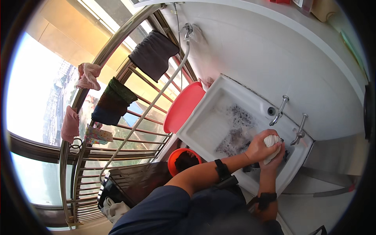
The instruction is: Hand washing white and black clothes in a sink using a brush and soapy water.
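Observation:
Over the right part of a white ceramic sink (202,117), both my hands grip a bunched white cloth (272,141). My left hand (258,148) wraps it from the left and above. My right hand (271,164) holds its lower right side, with part of the cloth hidden between the palms. Cloudy water with foam (239,116) lies in the basin below. Dark wet fabric (249,168) shows beneath my wrists, partly covered by them. Two metal taps, one at the sink's back (279,111) and one further right (300,133), stand just beyond my hands.
A pink basin (185,107) leans against the sink's left side. Below it stands an orange bucket (172,167) holding something dark. A grey hose (144,114) runs down from a wall tap (188,28). Cloths, including a dark grey one (154,55), hang on the metal window railing (102,58).

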Action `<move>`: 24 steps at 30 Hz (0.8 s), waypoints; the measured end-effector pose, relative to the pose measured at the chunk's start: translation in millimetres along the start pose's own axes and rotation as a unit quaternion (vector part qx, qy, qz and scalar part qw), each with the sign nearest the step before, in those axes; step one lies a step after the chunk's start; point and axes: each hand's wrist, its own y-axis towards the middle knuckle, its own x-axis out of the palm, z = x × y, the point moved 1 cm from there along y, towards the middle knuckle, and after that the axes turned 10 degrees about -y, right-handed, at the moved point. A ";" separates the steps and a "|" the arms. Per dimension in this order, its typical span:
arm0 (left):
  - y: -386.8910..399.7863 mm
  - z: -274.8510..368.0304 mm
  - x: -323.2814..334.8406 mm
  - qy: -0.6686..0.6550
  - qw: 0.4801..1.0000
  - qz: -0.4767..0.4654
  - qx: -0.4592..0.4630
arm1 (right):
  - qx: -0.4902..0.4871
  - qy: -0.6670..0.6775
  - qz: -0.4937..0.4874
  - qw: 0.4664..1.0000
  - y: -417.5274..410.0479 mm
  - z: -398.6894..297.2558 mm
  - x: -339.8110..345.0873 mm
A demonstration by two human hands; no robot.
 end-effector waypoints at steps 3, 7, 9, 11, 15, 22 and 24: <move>-1.6 -0.8 7.5 0.011 0.999 -0.010 0.037 | -0.103 -0.130 -0.016 0.986 -1.7 3.7 -13.9; 5.2 27.3 -18.4 0.008 0.991 -0.134 -0.015 | 0.044 -0.010 -0.021 0.999 -4.8 -9.9 -9.4; 19.4 22.0 -36.5 0.054 0.967 -0.250 0.010 | 0.144 -0.072 0.008 0.987 -10.8 -18.3 12.7; 13.2 5.8 -29.9 -0.045 0.975 -0.205 -0.067 | 0.101 -0.076 0.042 0.991 -1.2 -12.1 -1.9; 4.4 -20.2 -3.3 -0.259 0.943 0.040 -0.205 | -0.095 -0.216 0.129 0.963 4.3 -17.0 20.2; 5.6 -17.7 -12.0 -0.508 0.783 0.151 -0.325 | -0.402 -0.595 0.093 0.690 -12.9 -34.8 69.7; 6.5 -0.6 -17.8 -0.523 0.758 0.111 -0.373 | -0.461 -0.634 0.020 0.620 -19.4 -42.5 82.8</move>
